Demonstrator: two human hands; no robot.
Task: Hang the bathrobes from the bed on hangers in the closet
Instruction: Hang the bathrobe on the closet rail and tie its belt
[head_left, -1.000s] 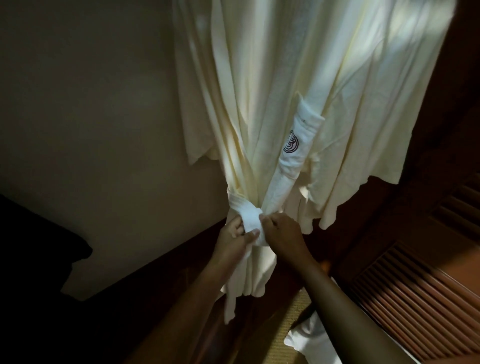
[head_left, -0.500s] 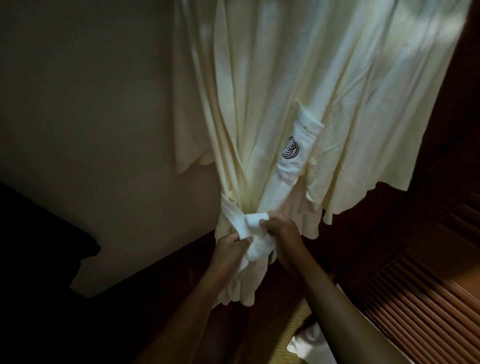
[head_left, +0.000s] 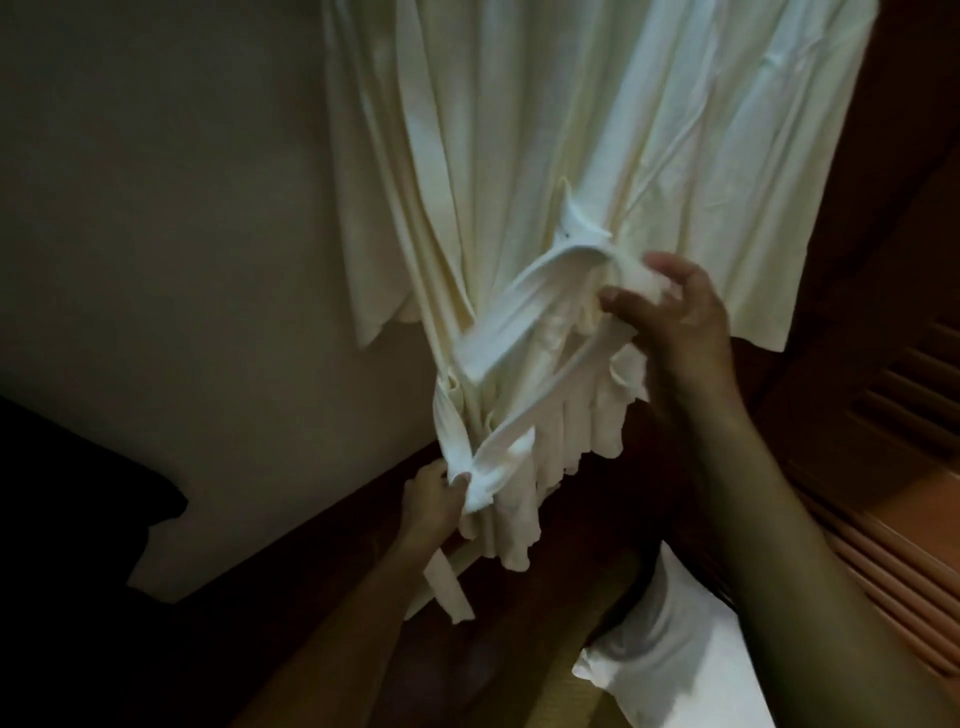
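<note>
White cloth (head_left: 670, 675) lies low beside my right arm. My right hand (head_left: 680, 322) pinches the raised end of the white fabric belt (head_left: 514, 306), thumb and fingers curled on it. My left hand (head_left: 434, 499) grips the belt's crossing lower down. The cream bathrobe (head_left: 571, 130) hangs ahead against the beige wall (head_left: 182, 234).

Bathrobe (head_left: 597, 130) cream matt cloth, softly creased; slatted door (head_left: 904, 441) wood; wall (head_left: 182, 234) smooth matt.

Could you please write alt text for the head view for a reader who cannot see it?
Two hands work the white belt of a hanging cream bathrobe: the left hand grips it low at the gathered fabric, the right hand pinches a raised length. A louvred door stands at right.
</note>
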